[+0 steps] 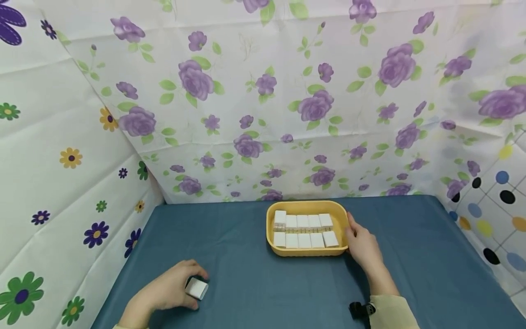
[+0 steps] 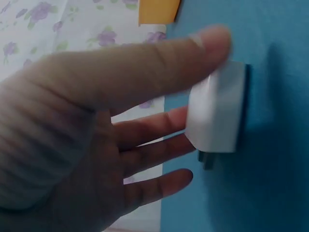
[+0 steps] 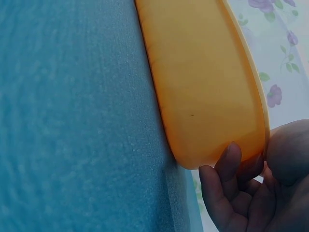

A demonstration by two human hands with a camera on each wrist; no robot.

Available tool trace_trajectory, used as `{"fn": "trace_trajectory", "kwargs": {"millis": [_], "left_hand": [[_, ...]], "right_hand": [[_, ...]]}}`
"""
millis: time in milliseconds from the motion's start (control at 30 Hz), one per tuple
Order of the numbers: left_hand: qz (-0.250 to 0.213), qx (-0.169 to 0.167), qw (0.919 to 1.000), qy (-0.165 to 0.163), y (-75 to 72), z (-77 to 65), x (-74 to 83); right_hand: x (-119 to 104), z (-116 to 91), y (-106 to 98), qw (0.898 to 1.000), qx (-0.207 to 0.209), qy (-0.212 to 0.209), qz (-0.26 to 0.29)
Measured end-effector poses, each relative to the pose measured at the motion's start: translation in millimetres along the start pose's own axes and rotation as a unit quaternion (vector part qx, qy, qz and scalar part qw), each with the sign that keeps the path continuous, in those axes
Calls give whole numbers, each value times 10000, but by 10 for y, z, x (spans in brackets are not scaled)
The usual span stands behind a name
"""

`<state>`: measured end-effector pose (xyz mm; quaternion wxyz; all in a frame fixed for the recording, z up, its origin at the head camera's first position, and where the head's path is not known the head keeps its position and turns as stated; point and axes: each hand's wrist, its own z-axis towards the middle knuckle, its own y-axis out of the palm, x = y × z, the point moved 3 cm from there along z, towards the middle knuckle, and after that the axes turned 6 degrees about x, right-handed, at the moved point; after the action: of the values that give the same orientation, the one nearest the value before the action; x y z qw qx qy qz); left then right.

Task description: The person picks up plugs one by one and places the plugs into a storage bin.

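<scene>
A white plug-in charger (image 1: 196, 289) with metal prongs stands by the front left of the blue table. My left hand (image 1: 174, 285) curls its thumb and fingers round it; the fingertips behind the charger (image 2: 217, 111) are partly hidden in the left wrist view. Whether the charger is lifted off the cloth I cannot tell. A yellow tray (image 1: 308, 252) holds two rows of similar white chargers (image 1: 304, 240), with their prongs toward the middle. At the tray's right end, my right hand (image 1: 363, 244) grips the rim, with some fingers against the outer wall (image 3: 212, 96) in the right wrist view.
Blue cloth (image 1: 234, 265) covers the table between the charger and the tray. A flowered curtain (image 1: 255, 114) stands behind the table's far edge, with patterned sheets along the left and right sides. A black strap piece (image 1: 360, 310) sits by the right sleeve.
</scene>
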<state>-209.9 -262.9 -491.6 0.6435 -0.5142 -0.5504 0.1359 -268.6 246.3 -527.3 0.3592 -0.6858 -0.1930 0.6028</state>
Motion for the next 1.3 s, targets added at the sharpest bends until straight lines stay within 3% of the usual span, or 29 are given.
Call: {"fn": "trace_trajectory", "kwargs": {"millis": [100,300,667,833,1033,1167,1300], "left_hand": [[-37,-90,9999,-110,67,-93,-65],[234,249,9994,-93,176,-158,-111],[315,882,9954,203,206,69,47],[107,1514,9884,-106,199,255,253],[-326,2531,9664,-301,217,566,630],[-614,2809,9574,-254,252,761,872],[-815,2894,9537,-95,309,950,1061]], "right_hand": [[17,-37,24,10000,-6,-37,89],[40,-81,49,9998,0,-89,160],[-3,2,-5,9998,13,-72,179],[-4,1,5,9997,13,-23,240],[1,13,6,9997,40,-71,210],[8,23,8,9998,36,-99,183],[14,14,20,9998,25,-51,188]]}}
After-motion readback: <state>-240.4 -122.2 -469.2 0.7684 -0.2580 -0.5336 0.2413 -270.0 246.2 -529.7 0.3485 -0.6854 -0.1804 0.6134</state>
